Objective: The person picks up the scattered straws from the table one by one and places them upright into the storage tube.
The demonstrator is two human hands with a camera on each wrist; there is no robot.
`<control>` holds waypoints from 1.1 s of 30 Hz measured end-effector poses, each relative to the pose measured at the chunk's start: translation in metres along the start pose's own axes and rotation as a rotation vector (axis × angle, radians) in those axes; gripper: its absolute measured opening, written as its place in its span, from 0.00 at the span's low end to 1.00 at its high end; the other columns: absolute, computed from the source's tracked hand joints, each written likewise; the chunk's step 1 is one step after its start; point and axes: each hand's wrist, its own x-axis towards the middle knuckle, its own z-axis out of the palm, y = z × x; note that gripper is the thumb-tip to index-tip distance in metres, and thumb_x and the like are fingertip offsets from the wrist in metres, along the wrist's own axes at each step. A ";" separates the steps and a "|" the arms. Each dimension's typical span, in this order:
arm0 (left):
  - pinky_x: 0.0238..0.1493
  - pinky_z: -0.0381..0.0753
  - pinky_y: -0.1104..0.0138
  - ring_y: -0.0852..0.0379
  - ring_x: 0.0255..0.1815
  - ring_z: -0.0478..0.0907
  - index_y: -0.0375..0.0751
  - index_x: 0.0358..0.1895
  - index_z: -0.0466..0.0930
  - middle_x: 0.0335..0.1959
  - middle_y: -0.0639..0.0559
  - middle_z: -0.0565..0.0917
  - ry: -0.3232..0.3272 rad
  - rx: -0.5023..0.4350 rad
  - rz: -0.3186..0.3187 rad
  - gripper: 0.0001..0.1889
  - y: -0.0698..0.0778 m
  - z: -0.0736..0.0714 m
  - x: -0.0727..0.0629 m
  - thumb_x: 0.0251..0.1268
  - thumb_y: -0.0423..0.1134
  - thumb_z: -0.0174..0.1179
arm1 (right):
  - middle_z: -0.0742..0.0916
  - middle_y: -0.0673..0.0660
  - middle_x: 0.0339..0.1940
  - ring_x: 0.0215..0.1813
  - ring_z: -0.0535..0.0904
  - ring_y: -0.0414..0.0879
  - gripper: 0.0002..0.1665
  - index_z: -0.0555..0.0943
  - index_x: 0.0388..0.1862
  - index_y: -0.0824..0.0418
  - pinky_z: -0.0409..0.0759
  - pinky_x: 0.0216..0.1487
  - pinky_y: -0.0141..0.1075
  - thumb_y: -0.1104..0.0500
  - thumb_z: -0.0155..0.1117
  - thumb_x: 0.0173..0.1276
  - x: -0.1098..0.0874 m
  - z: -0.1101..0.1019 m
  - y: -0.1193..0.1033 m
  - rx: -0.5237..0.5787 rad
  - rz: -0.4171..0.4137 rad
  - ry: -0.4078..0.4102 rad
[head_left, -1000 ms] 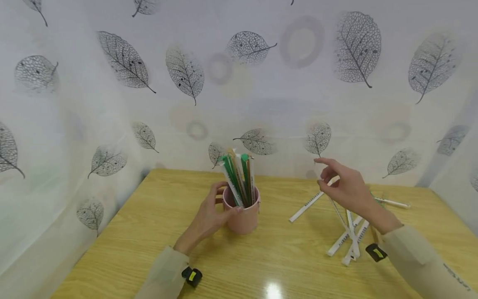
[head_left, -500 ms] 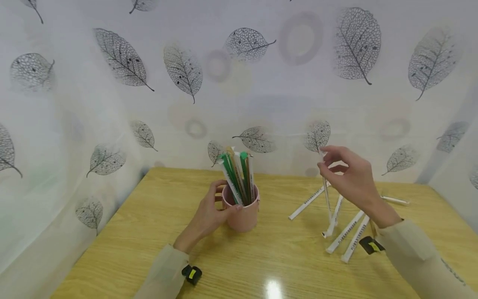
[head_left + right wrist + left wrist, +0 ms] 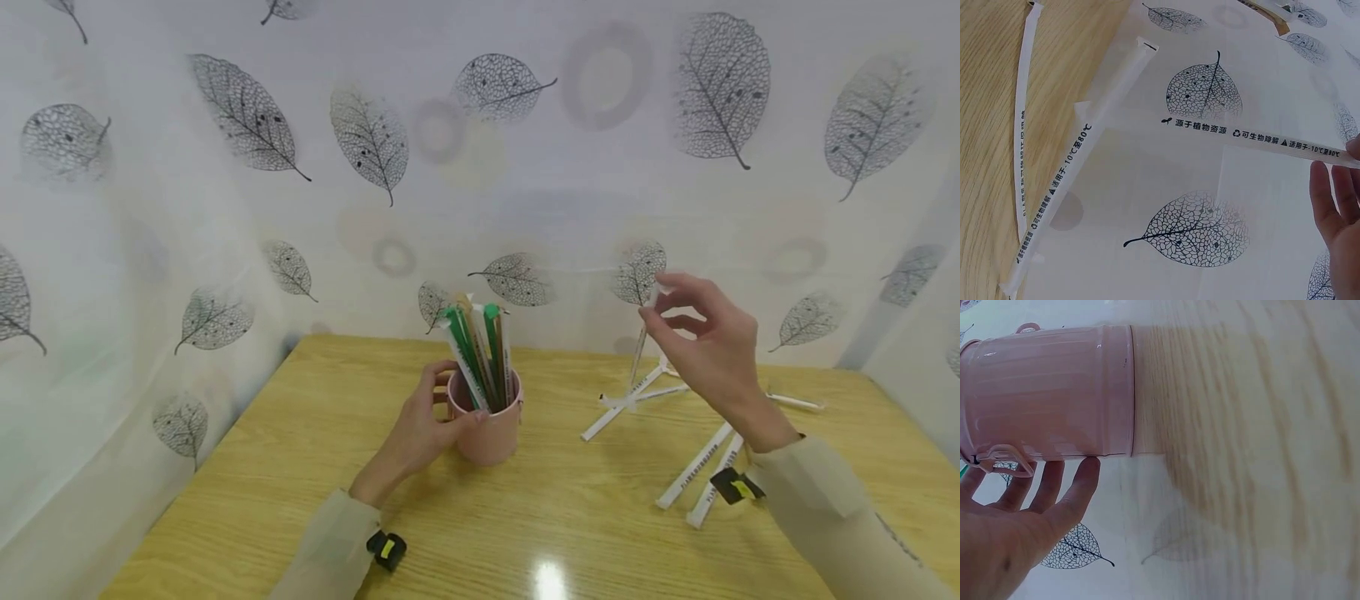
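Note:
My left hand (image 3: 416,429) grips a pink pail-shaped cup (image 3: 489,442) standing upright on the table. In the left wrist view, the fingertips (image 3: 1088,465) press along the cup (image 3: 1047,400) below its rim. Several straws (image 3: 480,358) in green, brown and white lean inside it. To the right, my right hand (image 3: 712,350) pinches one paper-wrapped straw (image 3: 638,354) near its upper end and holds it up steeply. Printed lettering shows on this wrapped straw (image 3: 1260,139) in the right wrist view. Below it, another white wrapped straw (image 3: 663,392) lies across a wrapped straw (image 3: 592,432).
More white wrapped straws (image 3: 693,467) lie on the wooden table (image 3: 570,517) beneath my right forearm, and one straw (image 3: 795,402) is farther right. A pale cloth (image 3: 525,183) with leaf prints rises behind the table. Each wrist wears a small black device (image 3: 386,550).
My right hand has risen slightly, its straw's lower end swinging left. A loose straw near it has shifted left across another. The left hand and cup have stayed in place.

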 end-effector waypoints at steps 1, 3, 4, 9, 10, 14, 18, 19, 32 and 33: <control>0.52 0.86 0.58 0.45 0.57 0.79 0.58 0.72 0.59 0.64 0.45 0.75 0.000 0.002 0.002 0.38 0.000 0.000 0.000 0.63 0.49 0.71 | 0.86 0.40 0.44 0.42 0.84 0.33 0.29 0.81 0.55 0.76 0.84 0.43 0.20 0.85 0.69 0.51 0.000 0.000 0.000 0.012 -0.014 0.008; 0.52 0.86 0.58 0.44 0.57 0.79 0.58 0.72 0.59 0.64 0.45 0.75 0.000 0.003 0.003 0.38 0.001 0.000 0.000 0.62 0.48 0.71 | 0.87 0.41 0.45 0.42 0.84 0.33 0.27 0.81 0.53 0.78 0.84 0.44 0.21 0.84 0.69 0.52 0.000 -0.001 -0.002 0.035 -0.054 0.024; 0.51 0.86 0.59 0.44 0.57 0.80 0.58 0.72 0.59 0.64 0.45 0.75 0.000 0.005 0.004 0.38 0.002 0.000 0.000 0.62 0.49 0.71 | 0.87 0.43 0.45 0.43 0.84 0.34 0.23 0.81 0.51 0.79 0.84 0.45 0.21 0.82 0.69 0.54 0.000 -0.002 -0.002 0.045 -0.083 0.034; 0.51 0.86 0.59 0.44 0.57 0.80 0.56 0.72 0.60 0.63 0.44 0.76 0.001 0.008 0.005 0.38 0.002 0.000 0.000 0.62 0.48 0.71 | 0.87 0.60 0.32 0.40 0.84 0.35 0.21 0.80 0.40 0.81 0.82 0.48 0.20 0.60 0.72 0.67 0.000 0.000 -0.015 0.053 -0.313 0.115; 0.51 0.85 0.59 0.44 0.57 0.80 0.55 0.72 0.60 0.64 0.44 0.76 0.000 0.010 0.007 0.38 0.001 0.000 0.000 0.63 0.48 0.71 | 0.86 0.63 0.30 0.37 0.83 0.37 0.23 0.80 0.38 0.80 0.82 0.49 0.20 0.56 0.72 0.68 -0.001 0.001 -0.020 0.033 -0.375 0.135; 0.50 0.85 0.60 0.44 0.57 0.80 0.54 0.73 0.60 0.64 0.44 0.76 0.001 0.015 0.012 0.38 0.000 0.000 -0.001 0.63 0.48 0.71 | 0.82 0.64 0.25 0.27 0.78 0.48 0.18 0.80 0.36 0.72 0.81 0.39 0.23 0.55 0.68 0.72 -0.006 0.004 -0.034 -0.108 -0.596 0.153; 0.50 0.85 0.58 0.43 0.57 0.80 0.56 0.71 0.60 0.63 0.44 0.76 0.008 0.014 0.015 0.38 0.000 0.000 0.000 0.62 0.47 0.72 | 0.81 0.61 0.26 0.24 0.75 0.50 0.12 0.79 0.37 0.68 0.74 0.22 0.33 0.59 0.62 0.76 -0.014 0.002 -0.042 -0.217 -0.732 0.053; 0.50 0.85 0.58 0.43 0.57 0.80 0.57 0.71 0.60 0.63 0.44 0.76 0.009 0.011 0.015 0.38 0.000 0.000 0.000 0.62 0.47 0.72 | 0.81 0.61 0.27 0.24 0.75 0.50 0.11 0.80 0.37 0.68 0.73 0.20 0.34 0.60 0.60 0.77 -0.016 0.001 -0.043 -0.228 -0.752 0.017; 0.51 0.86 0.59 0.42 0.59 0.80 0.56 0.72 0.59 0.64 0.43 0.76 -0.004 0.008 0.016 0.38 0.000 0.000 0.000 0.63 0.48 0.71 | 0.87 0.68 0.35 0.31 0.86 0.44 0.22 0.85 0.45 0.73 0.81 0.48 0.18 0.52 0.67 0.73 -0.011 0.007 -0.024 -0.161 -0.432 0.143; 0.51 0.86 0.59 0.41 0.59 0.80 0.56 0.72 0.59 0.64 0.43 0.76 -0.005 0.008 0.015 0.38 0.000 0.000 0.000 0.63 0.48 0.71 | 0.87 0.69 0.35 0.35 0.87 0.40 0.23 0.85 0.46 0.74 0.81 0.48 0.18 0.51 0.67 0.73 -0.007 0.007 -0.023 -0.133 -0.402 0.136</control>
